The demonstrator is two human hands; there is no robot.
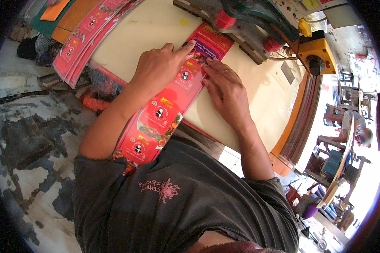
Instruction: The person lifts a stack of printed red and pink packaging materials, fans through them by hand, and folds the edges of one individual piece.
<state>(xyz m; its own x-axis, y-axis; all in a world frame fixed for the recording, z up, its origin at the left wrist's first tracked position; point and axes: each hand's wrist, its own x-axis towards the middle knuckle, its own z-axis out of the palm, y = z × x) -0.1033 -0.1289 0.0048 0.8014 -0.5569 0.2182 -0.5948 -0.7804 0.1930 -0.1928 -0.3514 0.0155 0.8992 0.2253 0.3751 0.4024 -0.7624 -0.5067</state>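
A long, glossy red printed strip (169,93) runs from my waist across a cream work board (257,107). Round white emblems and food pictures repeat along it, with a purple band near its far end. My left hand (158,63) rests on the strip's left side; its index finger is stretched out on the purple band and the other fingers are partly curled. At the right edge of the strip, my right hand (228,88) has its thumb and fingertips closed against that edge. The strip's near end hangs over the board's front edge against my shirt.
A dark metal machine bar (249,44) with red knobs (225,19) crosses the strip's far end. Right of it is a yellow control box (316,59) with a black dial. Similar red strips (82,46) lie stacked at the left. Another person (354,126) sits far right.
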